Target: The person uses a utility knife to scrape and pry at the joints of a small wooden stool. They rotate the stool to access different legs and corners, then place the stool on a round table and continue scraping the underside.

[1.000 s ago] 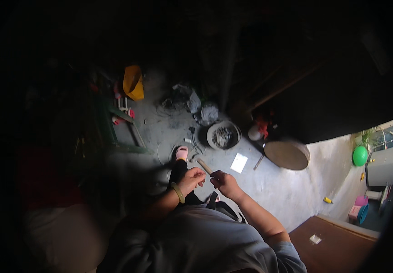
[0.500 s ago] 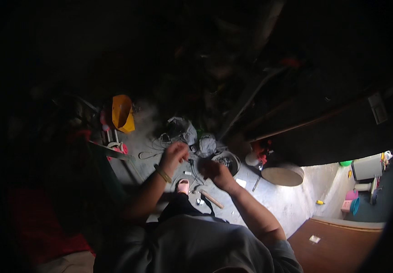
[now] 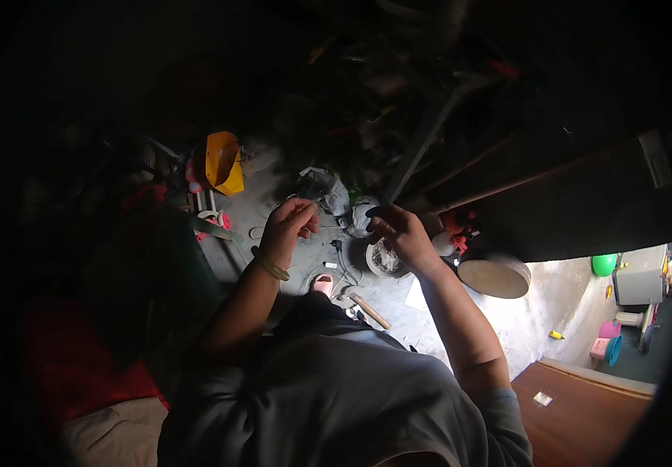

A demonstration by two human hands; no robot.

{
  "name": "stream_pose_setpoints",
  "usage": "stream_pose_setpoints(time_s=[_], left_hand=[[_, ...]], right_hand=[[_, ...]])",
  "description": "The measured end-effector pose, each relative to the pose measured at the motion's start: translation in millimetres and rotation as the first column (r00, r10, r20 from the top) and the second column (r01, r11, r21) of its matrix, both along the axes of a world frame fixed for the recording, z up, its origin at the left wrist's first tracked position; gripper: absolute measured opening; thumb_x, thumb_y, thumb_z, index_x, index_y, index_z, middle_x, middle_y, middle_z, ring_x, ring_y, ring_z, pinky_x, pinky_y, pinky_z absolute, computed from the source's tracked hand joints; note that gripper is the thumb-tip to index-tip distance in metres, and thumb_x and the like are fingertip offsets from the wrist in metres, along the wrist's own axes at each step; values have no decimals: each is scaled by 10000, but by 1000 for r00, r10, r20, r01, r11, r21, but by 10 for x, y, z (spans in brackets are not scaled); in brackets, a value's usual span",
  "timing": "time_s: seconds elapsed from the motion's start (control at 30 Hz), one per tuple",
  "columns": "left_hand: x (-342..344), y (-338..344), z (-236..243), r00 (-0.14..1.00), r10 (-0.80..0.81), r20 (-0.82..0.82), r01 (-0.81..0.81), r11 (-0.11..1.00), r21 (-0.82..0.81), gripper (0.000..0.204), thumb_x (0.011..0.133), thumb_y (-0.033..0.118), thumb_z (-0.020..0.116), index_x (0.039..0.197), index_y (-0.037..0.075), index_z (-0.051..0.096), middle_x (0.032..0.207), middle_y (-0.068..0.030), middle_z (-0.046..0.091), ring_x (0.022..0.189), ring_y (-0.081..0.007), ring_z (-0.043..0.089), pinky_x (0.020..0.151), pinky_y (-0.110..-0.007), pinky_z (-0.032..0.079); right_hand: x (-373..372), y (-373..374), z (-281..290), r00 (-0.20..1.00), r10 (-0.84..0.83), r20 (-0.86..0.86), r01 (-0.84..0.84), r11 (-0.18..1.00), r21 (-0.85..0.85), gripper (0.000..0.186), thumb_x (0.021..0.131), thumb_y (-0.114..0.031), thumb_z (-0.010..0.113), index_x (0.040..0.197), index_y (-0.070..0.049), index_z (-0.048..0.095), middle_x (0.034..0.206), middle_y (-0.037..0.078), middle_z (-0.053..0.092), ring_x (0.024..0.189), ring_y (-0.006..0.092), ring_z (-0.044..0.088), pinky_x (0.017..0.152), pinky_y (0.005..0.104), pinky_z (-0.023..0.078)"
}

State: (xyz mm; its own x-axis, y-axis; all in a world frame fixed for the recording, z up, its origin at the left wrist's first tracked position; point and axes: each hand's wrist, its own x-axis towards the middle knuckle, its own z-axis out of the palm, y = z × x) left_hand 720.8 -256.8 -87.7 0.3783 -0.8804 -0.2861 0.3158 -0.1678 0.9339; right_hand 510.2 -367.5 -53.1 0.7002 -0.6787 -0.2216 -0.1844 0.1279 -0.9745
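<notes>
Both hands up over cluttered floor: left hand (image 3: 289,226) pinching thin wire (image 3: 326,226), right hand (image 3: 398,232) clenched.

Cluttered floor (image 3: 445,327) with bowl (image 3: 386,261), stick (image 3: 371,311)

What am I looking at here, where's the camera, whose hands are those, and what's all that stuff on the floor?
The camera sits on a person's head and looks down, so you see their own arms coming up from below. There is no machine. The left hand and right hand are raised close together; a thin wire seems to run between them, though it is too dim to be sure. On the grey floor below lie a yellow container, a round bowl, a wooden stick and a round tan lid.
</notes>
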Motion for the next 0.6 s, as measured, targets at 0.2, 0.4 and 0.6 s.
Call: stream_pose_setpoints(time_s=[0.2,0.4,0.6], left_hand=[[-201,-13,191,999,30,33,-29,998,-49,182,912,223,544,969,56,588,799,-22,610,689,-93,558,620,-213,420],[0,-514,389,999,52,-12,-53,993,-110,204,924,250,526,964,58,583,802,-23,609,676,-99,565,604,-209,414],[773,-1540,525,994,35,-103,-61,964,-258,270,919,322,539,1028,79,587,886,-25,630,801,-128,598,673,-251,444]], right_hand=[[-405,17,-19,1000,13,-7,-14,998,-61,228,930,-210,574,984,11,566,852,51,636,764,115,605,661,256,472],[-258,-275,144,998,9,54,-3,995,-95,184,907,-123,593,1006,28,553,840,61,608,718,127,582,642,269,490],[584,-1036,532,1000,-17,11,20,889,-458,205,842,-71,624,1017,16,563,905,99,632,819,175,631,728,299,494]])
